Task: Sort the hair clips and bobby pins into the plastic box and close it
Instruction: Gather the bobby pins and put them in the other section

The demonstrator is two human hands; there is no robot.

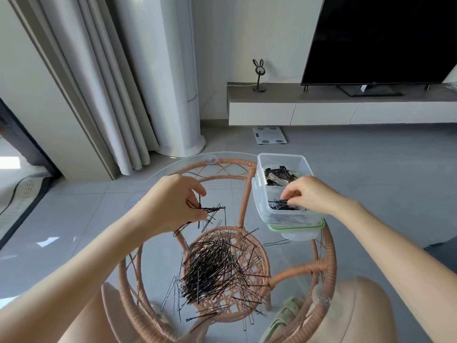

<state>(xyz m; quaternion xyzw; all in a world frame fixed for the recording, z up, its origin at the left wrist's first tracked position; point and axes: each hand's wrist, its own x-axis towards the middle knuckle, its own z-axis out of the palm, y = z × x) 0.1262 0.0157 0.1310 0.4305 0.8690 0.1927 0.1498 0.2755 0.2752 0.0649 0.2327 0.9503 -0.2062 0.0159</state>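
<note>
Currently, the left grip [178,204] is clenched round a small bunch of bobby pins [206,212], held above the glass tabletop [294,256] just left of the plastic box [291,217]. The right grip [306,194] reaches into the box's near compartment, fingertips pinching a few dark pins there. The far compartment holds hair clips [279,175]. The box stands open on the far right part of the tabletop; a green-edged lid [296,227] shows beneath its near end. A large loose pile of pins [215,268] lies on the near part of the tabletop, over the woven centre of the wicker frame [244,201]. One single pin [275,243] lies apart, between pile and box.
</note>
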